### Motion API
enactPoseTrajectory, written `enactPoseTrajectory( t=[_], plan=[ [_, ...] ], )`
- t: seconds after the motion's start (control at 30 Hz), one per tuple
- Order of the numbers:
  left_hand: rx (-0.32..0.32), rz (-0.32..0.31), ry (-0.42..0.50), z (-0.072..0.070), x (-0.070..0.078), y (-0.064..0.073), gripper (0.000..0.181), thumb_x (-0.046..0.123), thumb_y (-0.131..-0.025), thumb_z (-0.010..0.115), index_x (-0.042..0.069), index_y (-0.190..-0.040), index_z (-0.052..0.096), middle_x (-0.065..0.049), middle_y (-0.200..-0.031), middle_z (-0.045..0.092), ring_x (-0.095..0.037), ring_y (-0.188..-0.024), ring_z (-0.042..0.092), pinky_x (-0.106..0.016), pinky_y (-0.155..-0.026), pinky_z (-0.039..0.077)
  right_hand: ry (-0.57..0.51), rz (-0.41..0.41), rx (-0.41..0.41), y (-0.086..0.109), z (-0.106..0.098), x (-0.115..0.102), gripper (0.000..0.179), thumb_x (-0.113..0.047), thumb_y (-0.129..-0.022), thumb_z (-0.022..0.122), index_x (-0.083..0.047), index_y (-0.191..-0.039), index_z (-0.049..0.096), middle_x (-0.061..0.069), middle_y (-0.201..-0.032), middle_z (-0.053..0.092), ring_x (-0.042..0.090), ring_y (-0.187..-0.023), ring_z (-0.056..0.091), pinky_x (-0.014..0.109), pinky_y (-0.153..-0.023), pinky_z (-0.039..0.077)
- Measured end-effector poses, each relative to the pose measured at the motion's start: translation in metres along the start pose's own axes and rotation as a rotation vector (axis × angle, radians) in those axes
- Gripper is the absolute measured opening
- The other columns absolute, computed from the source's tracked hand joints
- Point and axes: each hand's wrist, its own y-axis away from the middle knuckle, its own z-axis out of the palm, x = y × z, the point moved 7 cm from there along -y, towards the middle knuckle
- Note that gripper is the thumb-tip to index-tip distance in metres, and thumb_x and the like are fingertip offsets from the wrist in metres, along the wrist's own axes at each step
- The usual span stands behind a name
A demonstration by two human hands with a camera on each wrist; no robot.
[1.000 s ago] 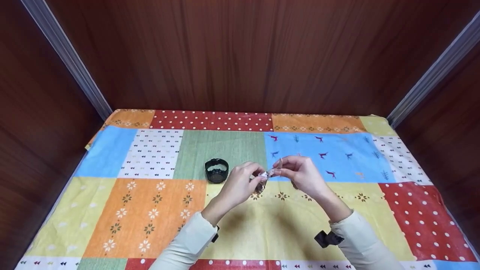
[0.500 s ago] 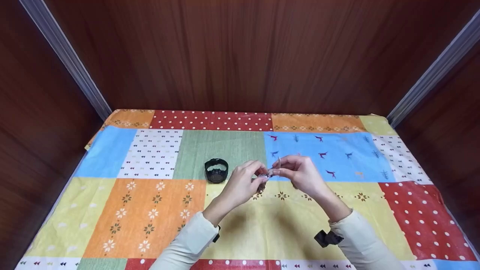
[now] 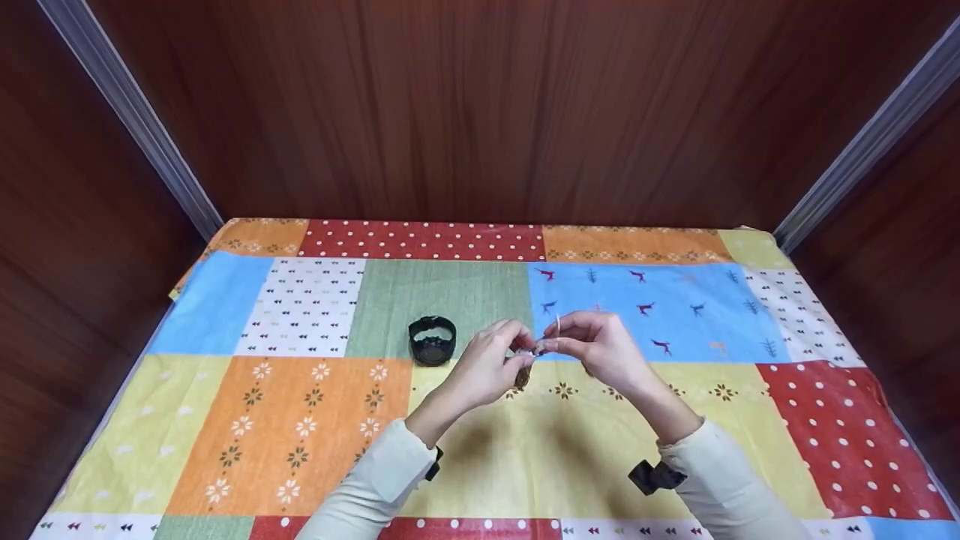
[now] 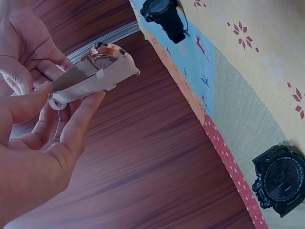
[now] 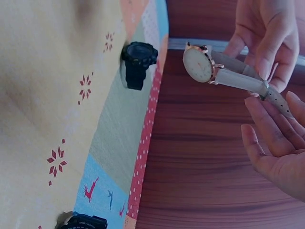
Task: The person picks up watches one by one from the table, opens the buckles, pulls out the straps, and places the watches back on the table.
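A wristwatch [image 5: 198, 65] with a rose-gold case, pale dial and light grey strap is held up between both hands. My left hand [image 3: 486, 364] pinches its strap close to the buckle [image 5: 265, 87]. The holed strap end [image 5: 279, 101] passes through there toward my right hand [image 3: 600, 349], whose thumb and fingers pinch at the tip. In the left wrist view the strap [image 4: 95, 86] forms a loop, with the left thumb and fingers [image 4: 78, 126] at its buckle end. The case hangs below the left fingers in the head view.
A black digital watch [image 3: 433, 345] stands on the patchwork tablecloth [image 3: 315, 427], left of the hands. A second black watch [image 4: 164, 19] lies on the right, mostly hidden under the right hand in the head view. Wood panels [image 3: 465, 112] enclose the table's back and sides.
The fingers make small movements at the strap and buckle, and the watch case turns slightly below the left hand. Both arms stay nearly in place.
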Motion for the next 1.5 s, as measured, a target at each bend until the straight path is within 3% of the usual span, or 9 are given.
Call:
enactPoseTrajectory(
  t=[0.17,0.33,0.53,1.13,1.5],
  plan=[
    [-0.03,-0.014,0.024,0.0014,-0.0005,-0.0005,0.006,0.003,-0.086,0.059,0.006,-0.089,0.055,-0.004,-0.092,0.055,-0.019,-0.091,0.053,-0.032,-0.081,0.043,-0.013,-0.022,0.0,-0.0004,0.0011,-0.003,0.013,-0.005,-0.08,0.068,0.006,-0.088,0.067,0.016,-0.081,0.068,0.011,-0.072,0.062,0.02,-0.062,0.048],
    [-0.025,-0.006,0.052,0.0015,-0.0004,-0.0006,0.006,0.002,-0.085,0.06,0.005,-0.088,0.055,-0.004,-0.091,0.055,-0.019,-0.09,0.053,-0.032,-0.08,0.043,-0.038,-0.017,-0.001,-0.0009,0.0021,-0.0029,0.014,-0.003,-0.081,0.067,0.008,-0.089,0.066,0.017,-0.083,0.067,0.015,-0.077,0.065,0.026,-0.071,0.052],
    [0.007,-0.004,0.1,0.001,-0.0003,0.0,0.005,0.008,-0.086,0.062,0.006,-0.085,0.057,-0.002,-0.088,0.055,-0.016,-0.087,0.054,-0.027,-0.077,0.045,-0.031,-0.023,0.005,-0.0007,0.0025,-0.0036,0.013,-0.005,-0.08,0.068,0.007,-0.087,0.067,0.016,-0.082,0.067,0.017,-0.076,0.065,0.03,-0.072,0.053],
    [0.06,0.036,0.08,0.0011,0.0025,0.0005,0.005,0.008,-0.086,0.062,0.005,-0.085,0.058,-0.004,-0.087,0.056,-0.016,-0.086,0.056,-0.023,-0.074,0.047,-0.02,-0.027,0.041,0.0,0.0013,-0.0046,0.012,-0.005,-0.079,0.069,0.006,-0.085,0.067,0.015,-0.08,0.067,0.015,-0.074,0.065,0.027,-0.071,0.052],
    [0.048,0.044,0.119,0.0031,0.0015,0.0013,0.004,0.005,-0.087,0.059,0.006,-0.085,0.056,-0.005,-0.088,0.056,-0.017,-0.085,0.056,-0.025,-0.074,0.048,-0.016,-0.024,0.039,0.0012,0.0022,-0.0041,0.012,-0.004,-0.08,0.067,0.006,-0.086,0.067,0.015,-0.081,0.068,0.019,-0.076,0.066,0.027,-0.071,0.052]
  ],
)
